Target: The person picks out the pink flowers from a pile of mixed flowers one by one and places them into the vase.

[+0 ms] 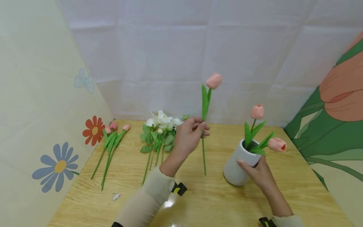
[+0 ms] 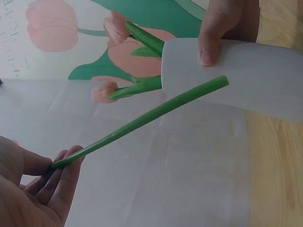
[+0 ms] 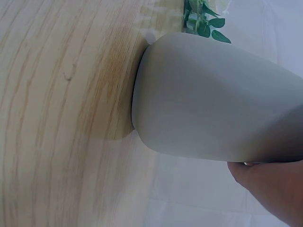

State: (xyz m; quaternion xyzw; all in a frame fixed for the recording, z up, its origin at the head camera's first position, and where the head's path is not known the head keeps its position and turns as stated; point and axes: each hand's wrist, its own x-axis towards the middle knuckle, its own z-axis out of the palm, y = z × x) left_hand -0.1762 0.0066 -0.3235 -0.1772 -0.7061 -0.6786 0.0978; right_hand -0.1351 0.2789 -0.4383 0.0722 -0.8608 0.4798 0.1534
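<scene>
Between thumb and fingers, my left hand [image 1: 190, 134] pinches the stem of a pink tulip [image 1: 214, 81]. The tulip stands upright in the air left of the vase, its stem end [image 2: 215, 85] pointing down. My right hand [image 1: 259, 173] grips the white vase [image 1: 237, 167] around its side, thumb on the near face. In the right wrist view the vase [image 3: 203, 99] leans a little, with its base at the table. Two more pink tulips are in the vase: one rises upright [image 1: 257, 112], while the other [image 1: 277, 144] droops over the right rim.
Several pink tulips [image 1: 112, 138] lie at the table's left. White flowers with green leaves [image 1: 163, 121] lie at the back middle. A small white scrap [image 1: 116, 197] is on the wooden table [image 1: 198, 201] near the front left. Printed flower cloths hang at both sides.
</scene>
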